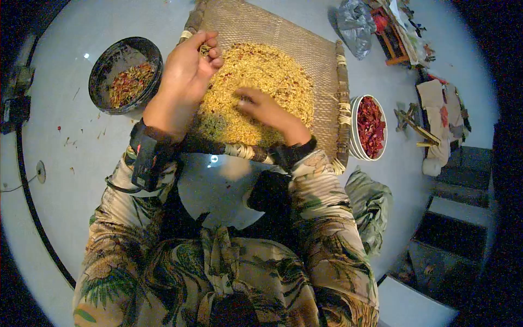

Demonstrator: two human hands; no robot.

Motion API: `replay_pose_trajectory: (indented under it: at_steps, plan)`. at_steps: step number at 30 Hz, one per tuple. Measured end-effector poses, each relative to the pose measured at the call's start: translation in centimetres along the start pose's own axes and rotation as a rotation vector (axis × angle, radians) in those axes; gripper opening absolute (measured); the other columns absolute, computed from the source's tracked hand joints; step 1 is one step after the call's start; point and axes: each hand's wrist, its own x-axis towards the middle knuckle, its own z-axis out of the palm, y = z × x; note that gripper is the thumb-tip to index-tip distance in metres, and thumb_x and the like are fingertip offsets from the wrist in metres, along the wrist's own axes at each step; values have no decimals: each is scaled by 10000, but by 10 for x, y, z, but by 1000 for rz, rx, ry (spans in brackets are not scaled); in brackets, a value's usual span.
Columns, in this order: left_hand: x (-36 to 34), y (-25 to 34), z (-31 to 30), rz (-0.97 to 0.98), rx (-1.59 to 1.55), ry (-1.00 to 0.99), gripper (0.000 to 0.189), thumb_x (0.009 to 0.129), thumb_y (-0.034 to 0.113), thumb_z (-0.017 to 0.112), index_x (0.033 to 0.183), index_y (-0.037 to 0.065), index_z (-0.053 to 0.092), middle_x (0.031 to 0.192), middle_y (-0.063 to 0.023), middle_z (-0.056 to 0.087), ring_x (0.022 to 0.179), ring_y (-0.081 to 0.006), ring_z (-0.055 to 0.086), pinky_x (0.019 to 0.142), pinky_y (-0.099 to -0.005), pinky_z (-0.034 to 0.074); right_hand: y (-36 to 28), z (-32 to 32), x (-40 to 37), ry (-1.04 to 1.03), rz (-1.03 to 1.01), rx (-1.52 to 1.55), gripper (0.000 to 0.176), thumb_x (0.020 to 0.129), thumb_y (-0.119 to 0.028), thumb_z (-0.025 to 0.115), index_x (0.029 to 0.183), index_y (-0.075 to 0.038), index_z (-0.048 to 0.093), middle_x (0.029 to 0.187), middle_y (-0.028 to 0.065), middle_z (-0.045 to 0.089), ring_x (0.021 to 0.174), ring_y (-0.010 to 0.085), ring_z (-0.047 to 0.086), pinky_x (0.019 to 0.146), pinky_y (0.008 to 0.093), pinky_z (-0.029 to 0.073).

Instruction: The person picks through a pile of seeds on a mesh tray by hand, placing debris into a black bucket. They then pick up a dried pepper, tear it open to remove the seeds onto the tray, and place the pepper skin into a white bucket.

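While the left hand [190, 65] pinches grain [272, 71], the right hand [267, 109] lies open in the tray [256, 22].

The left hand [188, 71] is held up at upper left of centre, its fingertips [211, 52] bunched together in a pinch. The right hand [267, 111] lies flat near the centre, palm down, fingers pointing left.
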Motion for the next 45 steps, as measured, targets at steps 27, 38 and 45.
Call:
replay_pose_trajectory:
  at_steps: [27,38,45]
  plan:
    - [-13,6,10,124,159,94,129,872,103,467,912,-20,482,764,-62,464,649,-152,423,548,-263,386,6,-57,-13,138,159,154,321,824,-240,579,1061,-23,581,988,106,625,877,197,586,794,308,459]
    - [13,51,-57,156,111,53,212,908,120,407,1001,-61,468,880,-88,549,796,-185,541,753,-294,471,2,-62,-11,169,175,98,304,813,-242,589,1021,-21,602,955,118,637,864,212,603,783,319,466]
    - [3,110,-120,374,293,231,332,924,245,368,1033,-65,414,1023,-168,462,923,-302,514,803,-428,477,4,-69,-15,126,179,165,325,822,-237,590,1050,-6,593,991,89,624,913,161,564,821,293,436]
